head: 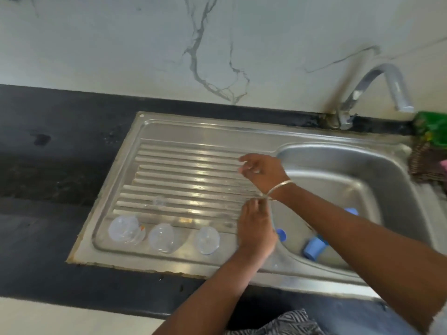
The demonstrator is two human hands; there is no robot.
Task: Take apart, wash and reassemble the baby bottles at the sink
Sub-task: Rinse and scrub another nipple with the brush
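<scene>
Background: white marble-veined wall point(121, 44) across the top of the frame, above a black stone desk point(48, 170)
Sink: stainless steel sink point(242, 131) set in the desk, ribbed drainboard at centre left, basin at right
Tap: curved metal tap point(377, 85) at upper right, spout over the basin
Bottles: three clear plastic baby bottles in a row along the drainboard's lower edge, left bottle point(124, 229), middle bottle point(162, 239), right bottle point(207, 240)
Small part: clear round piece point(159, 201) on the ribs just above the row
Blue parts: blue plastic cap point(314, 247) in the basin at lower right, a blue ring point(281, 234) beside the left hand, another blue piece point(351, 211) past the right forearm
Left hand: left hand point(256, 228) at centre, fingers pinching the thin metal bangle point(281, 186) on the right wrist
Right hand: right hand point(263, 171) over the ribs near the basin edge, fingers loosely curled, holding nothing visible
Edge items: green packet point(433, 126) and brown woven cloth point(425, 163) at the right edge
</scene>
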